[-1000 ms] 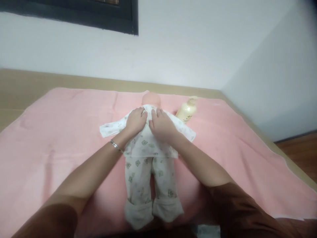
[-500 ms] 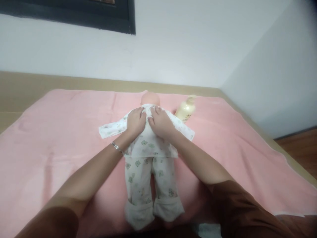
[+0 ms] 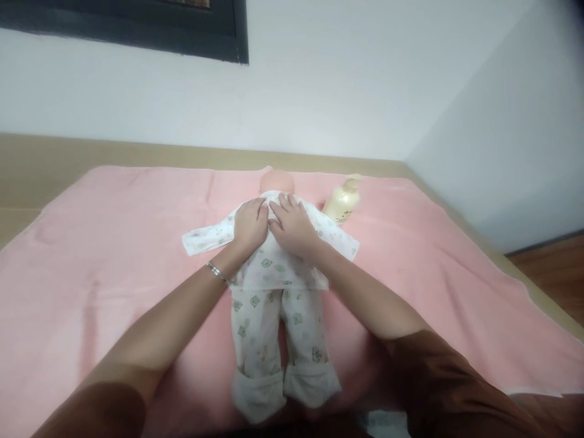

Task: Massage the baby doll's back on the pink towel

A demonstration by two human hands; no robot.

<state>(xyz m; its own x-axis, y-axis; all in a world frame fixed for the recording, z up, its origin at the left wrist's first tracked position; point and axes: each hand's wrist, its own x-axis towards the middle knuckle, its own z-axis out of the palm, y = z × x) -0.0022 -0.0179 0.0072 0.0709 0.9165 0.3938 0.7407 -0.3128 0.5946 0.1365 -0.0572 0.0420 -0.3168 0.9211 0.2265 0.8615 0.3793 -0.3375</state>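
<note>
A baby doll (image 3: 279, 180) with a bare, smooth head lies stretched out on a pink sheet (image 3: 150, 274). It wears a white printed top (image 3: 278, 267) and white printed trousers (image 3: 258, 328) with wide cuffs at the ends. No facial features show from here. My left hand (image 3: 250, 224) rests on the left side of the doll's upper body, fingers extended toward the shoulder. On the other side my right hand (image 3: 295, 224) lies flat on the top with its fingers spread. The two thumbs almost meet at the middle. Neither hand grips anything.
A pale yellow pump bottle (image 3: 343, 201) is at the doll's right sleeve, on the sheet. Behind the sheet runs a tan edge (image 3: 319, 159) against a white wall (image 3: 342, 79). A dark frame (image 3: 182, 33) is at the upper left.
My right hand has shifted slightly inward to the left, and its fingers are more spread. My left hand stays nearly in place, and the doll and bottle have not visibly moved.
</note>
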